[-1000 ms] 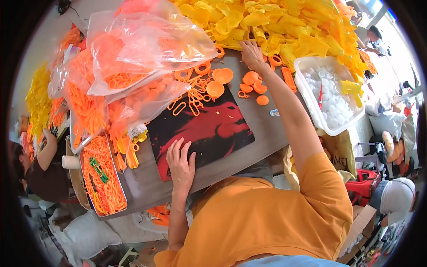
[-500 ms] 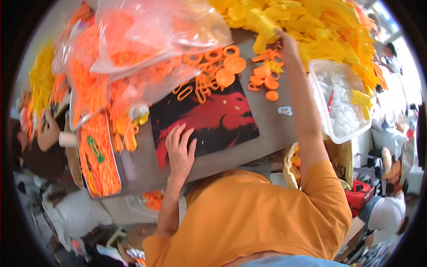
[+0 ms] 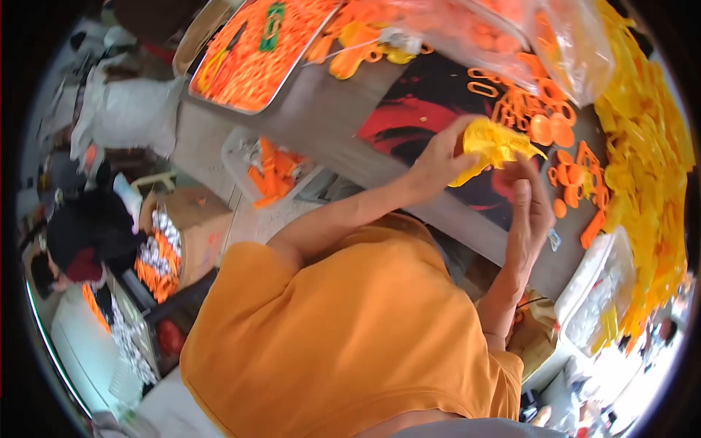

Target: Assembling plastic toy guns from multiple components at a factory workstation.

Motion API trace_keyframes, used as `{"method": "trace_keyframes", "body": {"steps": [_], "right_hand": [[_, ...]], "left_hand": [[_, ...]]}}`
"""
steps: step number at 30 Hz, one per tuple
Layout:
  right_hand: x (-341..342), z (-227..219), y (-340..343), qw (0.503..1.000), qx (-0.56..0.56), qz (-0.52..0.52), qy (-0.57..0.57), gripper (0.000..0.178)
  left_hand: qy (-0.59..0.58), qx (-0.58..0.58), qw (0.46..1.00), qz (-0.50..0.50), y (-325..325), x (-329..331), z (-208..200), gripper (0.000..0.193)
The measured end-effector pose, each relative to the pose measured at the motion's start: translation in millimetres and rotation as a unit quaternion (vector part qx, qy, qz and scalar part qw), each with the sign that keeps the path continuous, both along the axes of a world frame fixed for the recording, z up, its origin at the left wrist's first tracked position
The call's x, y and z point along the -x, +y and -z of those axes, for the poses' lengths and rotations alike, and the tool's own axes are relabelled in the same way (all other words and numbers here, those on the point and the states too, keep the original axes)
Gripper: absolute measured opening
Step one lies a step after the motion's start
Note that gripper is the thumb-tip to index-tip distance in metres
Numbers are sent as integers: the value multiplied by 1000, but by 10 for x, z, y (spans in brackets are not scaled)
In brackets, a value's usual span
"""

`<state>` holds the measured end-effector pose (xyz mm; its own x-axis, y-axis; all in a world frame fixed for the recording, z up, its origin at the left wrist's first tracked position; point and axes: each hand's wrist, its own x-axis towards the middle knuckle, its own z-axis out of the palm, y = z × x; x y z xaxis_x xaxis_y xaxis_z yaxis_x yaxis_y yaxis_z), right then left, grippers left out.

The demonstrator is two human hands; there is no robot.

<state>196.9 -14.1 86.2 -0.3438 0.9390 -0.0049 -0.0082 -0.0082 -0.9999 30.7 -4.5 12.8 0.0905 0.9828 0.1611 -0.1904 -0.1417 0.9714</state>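
Observation:
Over the black-and-red mat (image 3: 409, 106), my left hand (image 3: 439, 164) is closed on a yellow plastic piece (image 3: 491, 142) with a ragged, thin outer edge. My right hand (image 3: 531, 203) is raised at the right side of that piece. Its fingers are curled toward the piece but smeared by motion, so whether they grip it is unclear. Orange rings and loops (image 3: 511, 106) lie at the mat's far edge, beside orange round caps (image 3: 551, 130). Further right are more small orange parts (image 3: 573, 175).
A heap of yellow plastic pieces (image 3: 642, 175) covers the table's right side. Below it stands a white tub (image 3: 584, 281) of clear parts. At far left sits a tray (image 3: 255, 109) of orange strips with a green tool (image 3: 272, 28). Clear bags of orange parts (image 3: 566, 44) lie at the back.
My right hand has come back from the yellow heap to over the mat. A yellow piece is now in my left hand, which was resting on the mat. The view has turned leftward.

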Motion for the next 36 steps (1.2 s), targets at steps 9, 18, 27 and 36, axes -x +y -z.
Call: {"method": "trace_keyframes", "body": {"steps": [9, 18, 27, 36], "right_hand": [[316, 998, 275, 749, -437, 21, -497, 62], [262, 1009, 233, 771, -465, 103, -423, 46], [183, 1077, 270, 746, -480, 128, -443, 36], [255, 1067, 312, 762, -477, 105, -425, 31]], "left_hand": [[339, -202, 831, -391, -311, 732, 233, 43], [359, 99, 603, -706, -1950, 2804, 1946, 21], [558, 404, 565, -453, -1544, 4044, 2478, 35], [550, 418, 556, -463, -1766, 4200, 2550, 29]]}}
